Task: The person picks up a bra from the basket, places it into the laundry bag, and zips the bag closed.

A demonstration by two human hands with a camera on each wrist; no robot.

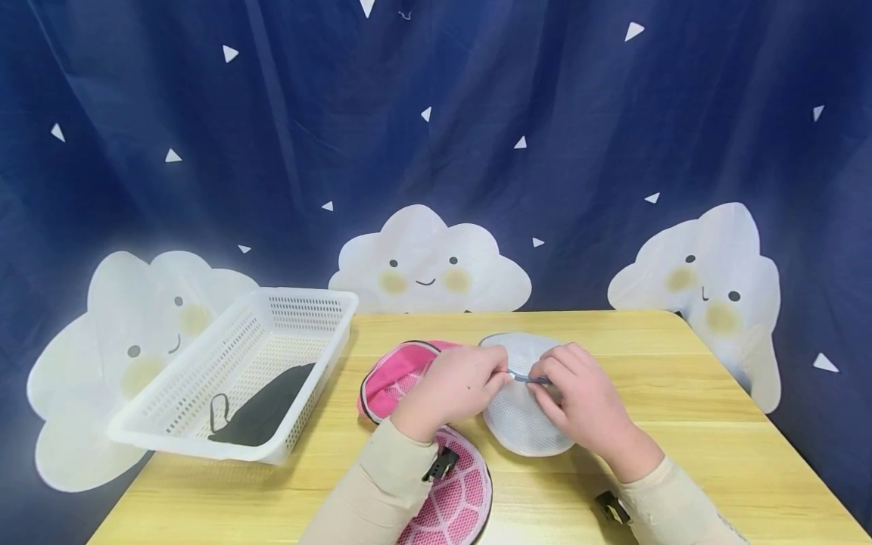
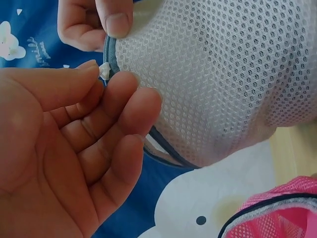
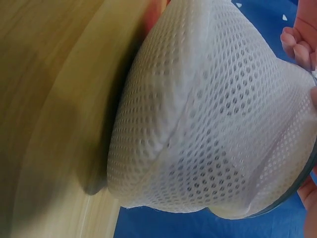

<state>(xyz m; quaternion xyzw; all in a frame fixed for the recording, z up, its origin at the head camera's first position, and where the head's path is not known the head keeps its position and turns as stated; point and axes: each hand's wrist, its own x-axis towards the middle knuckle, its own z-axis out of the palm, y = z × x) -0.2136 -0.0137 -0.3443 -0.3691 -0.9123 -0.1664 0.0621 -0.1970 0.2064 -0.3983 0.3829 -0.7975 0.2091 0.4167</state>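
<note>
A white mesh laundry bag (image 1: 523,428) stands at the table's middle, its grey-blue zipper (image 2: 112,54) running along the upper edge. My left hand (image 1: 459,387) pinches the small white zipper pull (image 2: 104,71) between thumb and forefinger. Close by on the right, my right hand (image 1: 584,401) pinches the zippered edge between thumb and fingers. Part of the zipper looks parted below my left fingers in the left wrist view. In the right wrist view the bag's mesh side (image 3: 198,114) bulges outward, and the right hand is mostly hidden behind it.
An open pink mesh bag (image 1: 391,378) lies behind my left forearm, with a round pink mesh piece (image 1: 455,496) partly under that arm. At the left, a white plastic basket (image 1: 344,318) holds a black cloth item (image 1: 272,405) with a thin loop.
</note>
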